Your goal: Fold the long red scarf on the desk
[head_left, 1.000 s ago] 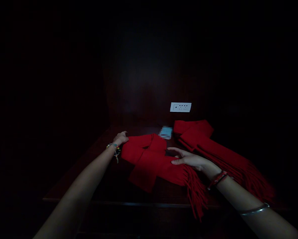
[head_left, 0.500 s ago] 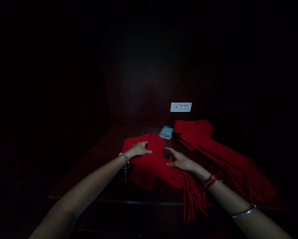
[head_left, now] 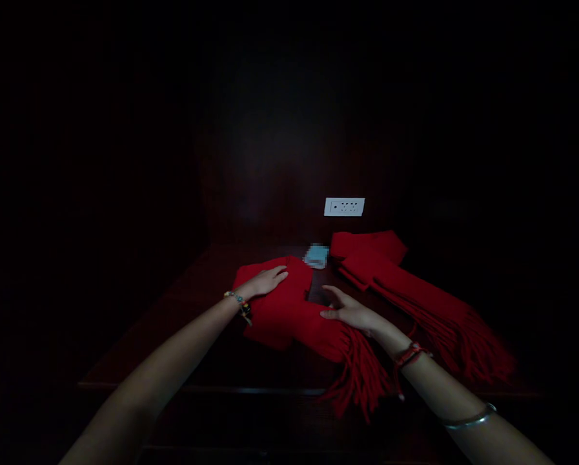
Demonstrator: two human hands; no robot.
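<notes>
A red fringed scarf (head_left: 289,310), folded over on itself, lies on a dark wooden surface (head_left: 187,303) in front of me. My left hand (head_left: 266,282) rests flat on its upper folded part, fingers stretched out. My right hand (head_left: 350,311) lies flat on the scarf's right side, fingers spread, just above the fringe (head_left: 359,374) that hangs over the front edge. Both wrists wear bracelets.
A second red fringed scarf (head_left: 405,294) lies stretched out at the right. A small pale blue blurred object (head_left: 316,256) sits between the two scarves. A white socket plate (head_left: 344,206) is on the dark back wall. The surroundings are very dark.
My left hand moved from the scarf's far left end onto the top of the fold, carrying that end over. The scarf now lies more compact. My right hand stayed on the scarf.
</notes>
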